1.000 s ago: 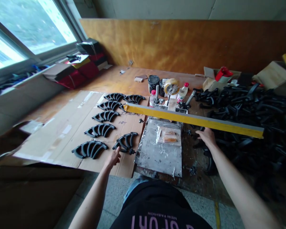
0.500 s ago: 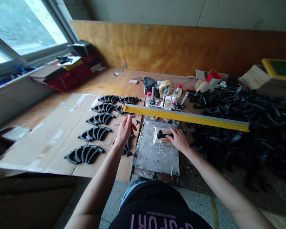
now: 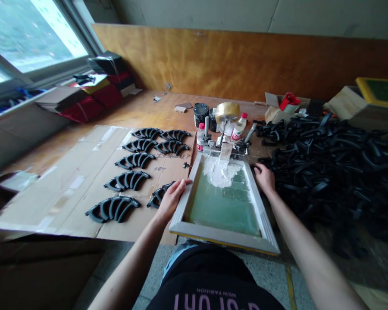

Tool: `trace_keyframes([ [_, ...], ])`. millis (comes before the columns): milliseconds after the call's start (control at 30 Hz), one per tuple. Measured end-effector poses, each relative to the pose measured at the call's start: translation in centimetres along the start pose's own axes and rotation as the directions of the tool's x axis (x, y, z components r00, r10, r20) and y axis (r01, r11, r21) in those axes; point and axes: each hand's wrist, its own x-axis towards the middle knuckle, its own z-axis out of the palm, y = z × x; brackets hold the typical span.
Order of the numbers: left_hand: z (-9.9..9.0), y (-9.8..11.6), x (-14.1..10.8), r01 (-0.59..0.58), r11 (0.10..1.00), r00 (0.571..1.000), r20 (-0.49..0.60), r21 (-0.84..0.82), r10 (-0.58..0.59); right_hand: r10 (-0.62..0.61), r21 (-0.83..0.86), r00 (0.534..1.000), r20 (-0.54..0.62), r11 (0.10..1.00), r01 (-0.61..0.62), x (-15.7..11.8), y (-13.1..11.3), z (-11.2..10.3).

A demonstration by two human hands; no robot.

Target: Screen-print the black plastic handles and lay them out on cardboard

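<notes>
A screen-printing frame [image 3: 268, 224] lies lowered over the work plate, its green mesh [image 3: 220, 211] facing up. Thick white ink [image 3: 221, 172] is pooled at the far end of the mesh, under a pale flat blade [image 3: 225, 153]. My left hand [image 3: 172, 199] is closed at the frame's left rail, fingertips against it. Beside the right rail, my right hand [image 3: 265, 177] has curled fingers close to dark parts; what they hold, if anything, I cannot make out. The metal plate and the black part on it are hidden under the frame.
Curved black handles [image 3: 114, 209] lie in fanned groups on cardboard [image 3: 67, 206] at left. A large heap of black parts [image 3: 330, 172] covers the right side. Behind the frame stand metal clamps, bottles [image 3: 239, 127], dark jars [image 3: 201, 114] and a tape roll [image 3: 226, 111].
The screen frame has swung down from its raised, edge-on position to lie over the plate. My right hand has left the black part and moved right; my left hand is now lower, at the frame.
</notes>
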Motion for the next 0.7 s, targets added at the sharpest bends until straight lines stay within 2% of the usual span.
trace_keyframes([
  [67, 0.1, -2.8, 0.1, 0.061, 0.998, 0.998, 0.025, 0.0, -0.061, -0.098, 0.02, 0.983, -0.157, 0.995, 0.103, 1.2, -1.9, -0.1],
  [133, 0.3, -5.5, 0.7, 0.102, 0.995, 0.994, 0.03, 0.012, -0.102, -0.286, 0.008, 0.936, -0.205, 0.956, 0.294, 2.4, -5.0, 0.5],
  [200, 0.6, -7.6, 1.5, 0.114, 0.992, 0.993, 0.016, 0.052, -0.115, -0.406, -0.019, 0.908, -0.102, 0.913, 0.407, 3.1, -8.1, 1.4],
  [267, 0.6, -8.9, 2.2, 0.113, 0.991, 0.993, 0.017, 0.076, -0.115, -0.442, -0.047, 0.895, 0.059, 0.894, 0.445, 3.1, -10.2, 2.3],
  [367, 0.5, -9.6, 2.7, 0.116, 0.992, 0.992, 0.045, 0.049, -0.119, -0.494, -0.052, 0.847, 0.198, 0.857, 0.512, 1.3, -11.0, 3.1],
  [433, 0.5, -9.5, 2.6, 0.122, 0.992, 0.991, 0.048, 0.035, -0.123, -0.614, 0.001, 0.756, 0.229, 0.776, 0.63, -0.6, -10.2, 2.7],
  [533, 0.7, -9.1, 2.3, 0.137, 0.99, 0.99, 0.027, 0.036, -0.137, -0.782, 0.135, 0.565, 0.265, 0.61, 0.781, -2.4, -9.0, 1.1],
  [567, 0.7, -9.0, 2.2, 0.139, 0.99, 0.99, 0.018, 0.037, -0.14, -0.806, 0.172, 0.521, 0.283, 0.577, 0.799, -2.5, -8.8, 0.6],
  [600, 0.8, -8.8, 2.1, 0.139, 0.99, 0.99, 0.012, 0.035, -0.139, -0.812, 0.194, 0.501, 0.301, 0.566, 0.801, -2.3, -8.7, 0.2],
  [633, 0.8, -8.7, 2.1, 0.135, 0.99, 0.991, 0.008, 0.031, -0.135, -0.803, 0.196, 0.508, 0.313, 0.578, 0.792, -2.0, -8.8, 0.0],
  [700, 0.8, -8.5, 2.0, 0.125, 0.992, 0.992, 0.009, 0.016, -0.125, -0.762, 0.155, 0.582, 0.285, 0.636, 0.756, -1.6, -9.1, 0.2],
])
